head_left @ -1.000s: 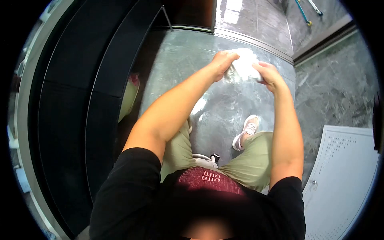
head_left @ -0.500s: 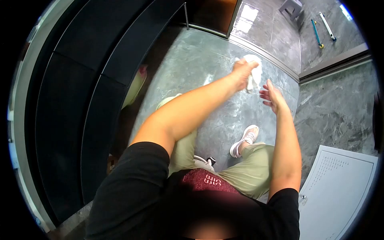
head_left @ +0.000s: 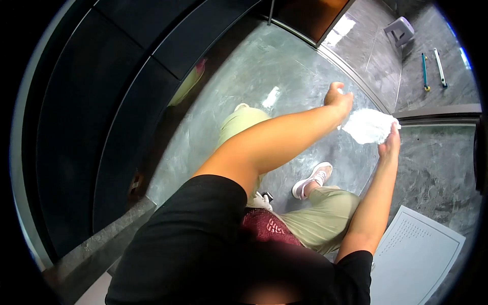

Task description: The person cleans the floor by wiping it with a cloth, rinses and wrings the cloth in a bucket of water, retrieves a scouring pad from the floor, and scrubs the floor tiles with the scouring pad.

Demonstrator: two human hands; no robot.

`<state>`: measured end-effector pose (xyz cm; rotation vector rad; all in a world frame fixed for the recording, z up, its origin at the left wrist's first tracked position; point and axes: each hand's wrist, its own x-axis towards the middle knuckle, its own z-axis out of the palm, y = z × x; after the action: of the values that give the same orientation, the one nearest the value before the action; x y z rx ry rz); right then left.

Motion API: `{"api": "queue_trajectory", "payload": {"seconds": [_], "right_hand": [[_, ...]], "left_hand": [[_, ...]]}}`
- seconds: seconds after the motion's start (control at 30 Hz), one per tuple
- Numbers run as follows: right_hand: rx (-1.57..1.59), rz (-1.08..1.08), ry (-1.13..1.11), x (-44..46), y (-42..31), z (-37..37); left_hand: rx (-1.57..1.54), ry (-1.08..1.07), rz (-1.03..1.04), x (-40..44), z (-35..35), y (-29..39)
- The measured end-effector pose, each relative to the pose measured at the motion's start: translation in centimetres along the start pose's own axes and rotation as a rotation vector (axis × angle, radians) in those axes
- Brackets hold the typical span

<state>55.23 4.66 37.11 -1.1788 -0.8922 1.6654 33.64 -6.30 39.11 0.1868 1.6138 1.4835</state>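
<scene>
A white cloth (head_left: 370,126) is spread out above the grey floor, crumpled at its edges. My right hand (head_left: 390,141) grips its right-hand edge, the thumb lying over the fabric. My left hand (head_left: 339,100) is just up and left of the cloth, its fingers curved with a gap between thumb and fingers. A small pale patch shows in that gap, and I cannot make out what it is. Part of the cloth's left edge lies close by my left wrist.
Dark glossy panels (head_left: 127,101) run along the left. A metal door track (head_left: 356,81) crosses the floor ahead. Beyond it are a grey stool (head_left: 399,30) and two long-handled tools (head_left: 426,72). A pale grey panel (head_left: 419,254) stands at lower right.
The cloth has gone from a bunch in my left hand to spread out in my right hand's grip. Both hands have moved rightward, and the view has shifted.
</scene>
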Motion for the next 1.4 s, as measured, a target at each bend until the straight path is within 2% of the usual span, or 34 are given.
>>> {"api": "queue_trajectory", "payload": {"seconds": [0.03,0.07,0.1,0.17,0.2,0.23,0.27,0.3,0.33,0.37,0.4,0.43,0.47,0.53,0.57,0.6,0.63,0.67,0.7,0.73,0.8,0.87,0.97,1.07,1.1,1.13,1.2,1.23,1.27,1.33,1.4], "right_hand": [[-0.009,0.007,-0.006,-1.2,-0.3,1.2],[-0.234,-0.063,0.081,-3.0,-0.9,3.4],[-0.459,-0.135,0.166,-3.9,-1.1,4.7],[-0.756,-0.253,0.022,-4.2,-0.4,5.9],[-0.868,-0.319,-0.072,-5.5,-0.2,7.3],[-1.021,-0.438,-0.229,-5.5,0.0,7.6],[-1.025,-0.432,-0.238,-6.3,-0.1,8.5],[-0.979,-0.279,-0.248,-7.8,-0.6,10.1],[-0.929,-0.129,-0.254,-9.3,-1.2,11.6],[-0.78,-0.096,-0.247,-10.3,-1.6,12.6],[-0.783,-0.092,-0.247,-10.3,-1.6,12.7],[-0.683,-0.079,-0.153,-10.3,-1.7,12.6],[-0.583,-0.068,-0.059,-10.2,-1.9,12.5],[-0.524,-0.087,0.005,-7.0,-0.3,9.1],[-0.359,0.021,-0.117,-4.6,1.2,6.4],[-0.184,0.114,-0.233,-3.2,1.7,4.8],[-0.071,0.271,-0.105,-4.1,2.3,6.0],[-0.102,0.259,-0.081,-3.5,3.7,4.3],[0.125,0.258,-0.127,-3.9,4.4,5.4],[0.194,0.254,-0.163,-4.1,4.4,6.1],[0.264,0.25,-0.223,-4.6,3.5,7.9],[0.312,0.242,-0.275,-5.1,2.2,8.9],[0.289,0.218,-0.293,-5.2,1.5,9.5],[0.027,0.157,-0.276,-2.6,2.6,7.9],[0.116,0.067,-0.399,-0.5,3.9,7.0],[0.131,0.053,-0.385,0.1,4.0,6.8],[0.484,0.194,-0.022,0.3,4.8,7.7],[0.493,0.163,0.023,-1.5,3.6,9.1],[0.511,0.168,0.032,-1.0,4.2,8.4],[0.61,0.21,-0.109,-0.1,4.7,8.4],[0.585,0.217,-0.014,0.2,4.4,8.3]], "left_hand": [[0.001,-0.076,-0.053,0.0,0.1,0.1],[0.001,-0.153,-0.105,0.2,0.5,0.1],[-0.019,-0.256,-0.047,0.9,1.6,-1.3],[-0.088,-0.336,-0.231,0.8,3.4,-1.9],[-0.095,-0.327,-0.235,0.8,3.6,-2.2],[-0.162,-0.446,-0.243,0.4,3.8,-2.3],[-0.23,-0.566,-0.25,-0.3,3.6,-2.2],[-0.343,-0.503,-0.409,-4.1,0.5,2.4],[-0.348,-0.498,-0.413,-3.5,0.5,2.1],[-0.19,-0.337,-0.321,-2.5,0.9,1.5],[-0.032,-0.177,-0.229,-1.3,1.6,0.8],[0.059,-0.077,-0.087,-0.6,1.6,1.1],[0.056,-0.078,-0.088,-0.4,1.7,1.2],[0.559,-0.16,0.358,-0.5,1.3,2.0],[0.666,-0.261,0.522,-0.9,1.3,2.2],[0.669,-0.279,0.539,-1.7,0.8,2.3],[0.833,-0.396,0.839,-2.7,-0.1,2.5],[0.987,-0.514,1.161,-3.5,-0.4,2.8],[1.026,-0.529,1.19,-3.9,0.0,2.7],[1.065,-0.545,1.218,-4.1,0.4,2.3],[1.033,-0.493,1.251,-4.5,0.8,2.1],[0.934,-0.45,1.397,-4.6,1.1,1.9],[0.945,-0.522,1.43,-4.7,0.6,1.5],[0.959,-0.581,1.417,-4.5,-0.3,1.1],[0.963,-0.604,1.43,-4.4,-0.6,1.0],[0.961,-0.597,1.43,-4.1,-0.9,0.8],[0.976,-0.609,1.425,-4.0,-1.0,0.8],[0.996,-0.564,1.467,-4.0,-1.2,1.0],[1.023,-0.516,1.503,-4.1,-1.0,1.0],[1.013,-0.525,1.521,-4.4,-1.1,1.5],[0.974,-0.602,1.529,-4.5,-1.0,1.3]]}}
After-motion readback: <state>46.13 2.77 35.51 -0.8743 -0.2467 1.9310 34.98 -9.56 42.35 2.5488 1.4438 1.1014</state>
